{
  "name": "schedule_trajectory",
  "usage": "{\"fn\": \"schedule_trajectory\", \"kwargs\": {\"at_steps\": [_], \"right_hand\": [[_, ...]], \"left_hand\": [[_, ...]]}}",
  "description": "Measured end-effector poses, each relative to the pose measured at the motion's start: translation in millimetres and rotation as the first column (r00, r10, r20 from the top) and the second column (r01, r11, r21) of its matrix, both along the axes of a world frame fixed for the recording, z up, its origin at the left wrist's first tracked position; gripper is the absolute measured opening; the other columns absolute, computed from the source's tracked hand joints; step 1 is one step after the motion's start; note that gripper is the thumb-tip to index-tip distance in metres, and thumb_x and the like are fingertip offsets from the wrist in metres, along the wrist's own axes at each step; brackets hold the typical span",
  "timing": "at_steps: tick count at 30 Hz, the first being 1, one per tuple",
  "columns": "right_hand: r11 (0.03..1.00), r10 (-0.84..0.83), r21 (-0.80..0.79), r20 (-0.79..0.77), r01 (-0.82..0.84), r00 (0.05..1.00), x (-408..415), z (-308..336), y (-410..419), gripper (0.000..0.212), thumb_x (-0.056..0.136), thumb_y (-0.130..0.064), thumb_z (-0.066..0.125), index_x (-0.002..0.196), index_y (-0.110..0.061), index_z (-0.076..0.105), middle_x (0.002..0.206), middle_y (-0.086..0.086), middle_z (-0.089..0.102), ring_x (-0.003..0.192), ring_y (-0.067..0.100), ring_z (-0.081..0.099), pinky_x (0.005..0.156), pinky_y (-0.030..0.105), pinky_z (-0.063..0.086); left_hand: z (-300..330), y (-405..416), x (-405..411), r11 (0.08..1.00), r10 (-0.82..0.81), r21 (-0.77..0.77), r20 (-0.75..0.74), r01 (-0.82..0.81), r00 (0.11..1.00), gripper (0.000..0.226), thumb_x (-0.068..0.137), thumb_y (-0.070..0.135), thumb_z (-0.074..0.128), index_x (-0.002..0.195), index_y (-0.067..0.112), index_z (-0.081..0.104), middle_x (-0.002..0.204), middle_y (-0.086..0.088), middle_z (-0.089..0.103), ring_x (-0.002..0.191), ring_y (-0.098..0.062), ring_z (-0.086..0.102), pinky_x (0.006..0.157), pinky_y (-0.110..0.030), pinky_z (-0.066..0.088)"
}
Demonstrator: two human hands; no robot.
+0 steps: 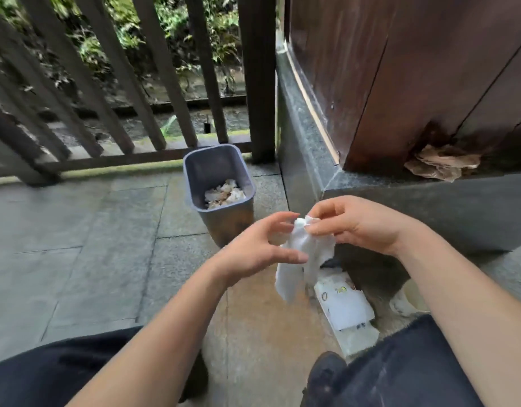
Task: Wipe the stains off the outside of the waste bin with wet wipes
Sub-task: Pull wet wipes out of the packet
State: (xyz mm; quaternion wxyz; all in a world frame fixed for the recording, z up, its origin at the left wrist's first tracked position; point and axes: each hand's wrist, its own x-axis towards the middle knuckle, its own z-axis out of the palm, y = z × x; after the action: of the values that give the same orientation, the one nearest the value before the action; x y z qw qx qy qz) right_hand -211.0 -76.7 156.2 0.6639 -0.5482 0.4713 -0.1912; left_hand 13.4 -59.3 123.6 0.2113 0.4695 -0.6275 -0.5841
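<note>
A grey plastic waste bin (224, 218) stands upright on the stone floor by the railing, with crumpled used wipes (224, 193) inside and brownish stains on its near wall. A white wet wipe (297, 259) hangs in front of me, below the bin. My right hand (356, 224) pinches the wipe's top edge. My left hand (259, 248) is beside the wipe with curled fingers, its fingertips at the top fold; I cannot tell whether they grip it. A white wet-wipe pack (344, 306) lies on the floor under my hands.
A dark wooden railing (153, 83) runs behind the bin. A grey stone ledge (306, 136) and brown wooden wall (414, 69) rise on the right, with crumpled brown paper (441, 165) at the wall's foot. My dark trouser legs and a shoe (323, 374) fill the bottom.
</note>
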Motion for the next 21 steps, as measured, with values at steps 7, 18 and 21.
{"fn": "schedule_trajectory", "kwargs": {"at_steps": [7,18,21], "right_hand": [[0.986,0.033,-0.166,0.004,-0.032,0.999,54,78,39,0.017,0.081,-0.011,0.077,0.097,-0.009,0.070,0.094,0.007,0.070,0.088,0.017,0.067,0.081,0.027,0.054],[1.000,-0.016,-0.002,0.306,0.018,0.952,95,119,97,0.026,0.098,-0.024,0.054,0.096,-0.020,0.079,0.085,0.005,0.072,0.075,0.016,0.068,0.066,0.025,0.056],[0.999,0.015,-0.054,0.282,0.000,0.959,116,122,115,0.043,0.099,-0.017,0.049,0.068,-0.024,0.078,0.054,-0.002,0.059,0.050,0.023,0.050,0.042,0.024,0.031]], "left_hand": [[83,27,60,0.980,-0.021,-0.191,0.203,0.060,0.979,0.028,0.075,0.029,0.084,0.087,0.009,0.068,0.077,-0.006,0.064,0.072,-0.011,0.058,0.070,-0.037,0.049],[208,89,86,0.887,-0.124,-0.429,0.135,0.171,0.983,0.005,0.089,0.018,0.072,0.091,0.019,0.067,0.077,-0.003,0.071,0.063,-0.007,0.061,0.051,-0.014,0.044],[239,100,81,0.854,-0.182,-0.454,0.197,0.254,0.963,0.005,0.089,0.017,0.071,0.093,0.018,0.069,0.078,0.001,0.072,0.066,-0.007,0.065,0.055,-0.018,0.048]]}}
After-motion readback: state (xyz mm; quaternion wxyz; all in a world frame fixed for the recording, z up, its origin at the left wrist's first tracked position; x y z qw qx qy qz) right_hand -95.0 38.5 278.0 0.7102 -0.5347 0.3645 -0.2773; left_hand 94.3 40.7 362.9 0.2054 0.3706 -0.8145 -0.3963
